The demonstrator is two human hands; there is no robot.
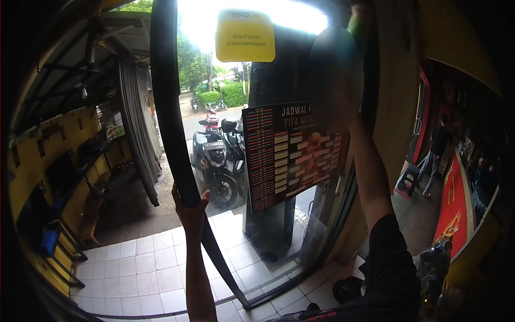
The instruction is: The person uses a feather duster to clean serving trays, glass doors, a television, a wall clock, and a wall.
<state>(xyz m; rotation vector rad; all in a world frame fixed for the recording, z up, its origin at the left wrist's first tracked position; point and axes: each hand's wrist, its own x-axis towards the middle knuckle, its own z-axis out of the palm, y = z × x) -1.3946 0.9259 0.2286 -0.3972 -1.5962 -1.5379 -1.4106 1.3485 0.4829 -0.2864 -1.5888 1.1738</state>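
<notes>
**Head view: one hand grips a glass door, the other lost in blur**

At 8 o'clock, the left hand is wrapped around the black edge of the door, which stands mid-scene. At 2 o'clock, the raised right hand blurs near the upper glass; its grip cannot be told. That arm and the blur block part of the one poster, just right of centre. One yellow sticker sits at 12. Through the glass at 9, at least three motorbikes are parked: two dark ones close together, one red behind. One grey curtain hangs toward 10; one person in a dark top stands at 3, near one red banner.
</notes>
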